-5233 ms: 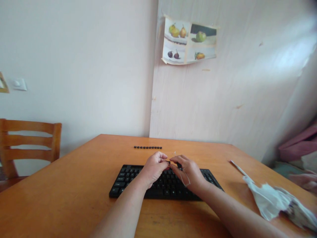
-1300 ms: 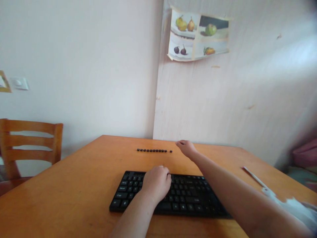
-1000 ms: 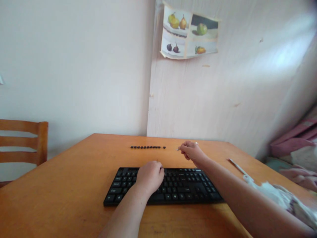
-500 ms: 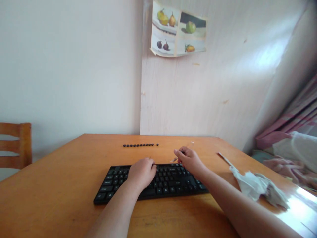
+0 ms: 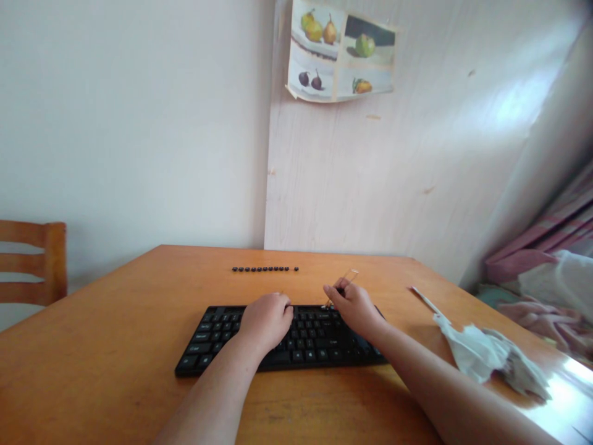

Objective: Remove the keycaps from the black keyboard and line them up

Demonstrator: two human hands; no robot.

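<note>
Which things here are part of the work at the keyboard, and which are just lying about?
In use:
- keyboard, under the left hand
- wire tool, in the right hand
- row of small black pieces, probably keycaps

Apparently just about:
- thin white stick
- crumpled white plastic
- chair
- fruit pictures

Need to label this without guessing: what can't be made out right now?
Keys under the left hand: head view, hidden by that hand on the keyboard.
Middle of the thin wire tool: head view, behind the fingers of the right hand.
What the tool's tip touches: head view, too small to tell.
Any markings on the small black pieces: head view, too small.
Rest of the wooden chair: head view, cut off by the left edge.
</note>
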